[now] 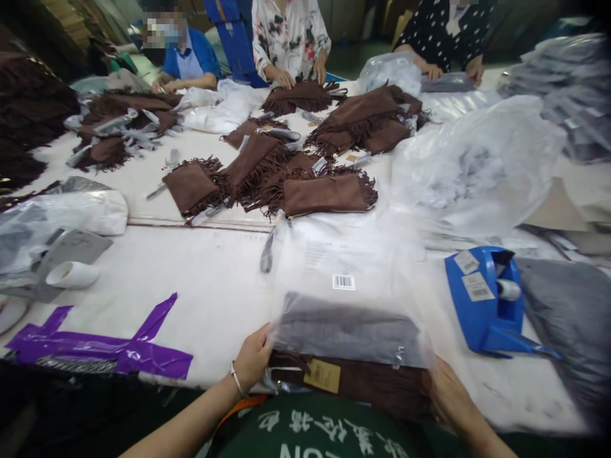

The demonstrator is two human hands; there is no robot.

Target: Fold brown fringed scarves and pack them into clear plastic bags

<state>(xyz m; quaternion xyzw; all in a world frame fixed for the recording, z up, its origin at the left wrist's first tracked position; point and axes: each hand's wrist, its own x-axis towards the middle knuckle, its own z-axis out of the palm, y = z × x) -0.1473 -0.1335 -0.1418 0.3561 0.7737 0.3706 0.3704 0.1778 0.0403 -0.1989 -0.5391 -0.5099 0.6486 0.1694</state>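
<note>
Both my hands hold a clear plastic bag (348, 267) by its sides, low in the view at the table's near edge. It carries a white barcode label (344, 282). Inside it lies folded grey fabric (348, 334) on top of a brown fringed suede piece (348, 381) with a tan tag (323, 375). My left hand (252, 359) grips the bag's left side, wearing a thin bracelet at the wrist. My right hand (451, 397) presses on the bag's right side, its fingers partly hidden behind the plastic.
A blue tape dispenser (487, 299) stands to the right beside grey fabric (568, 324). Purple tape strips (100, 346) and a white tape roll (71, 275) lie left. Brown fringed pieces (267, 184) and plastic bags cover the white table (210, 299), with co-workers across it.
</note>
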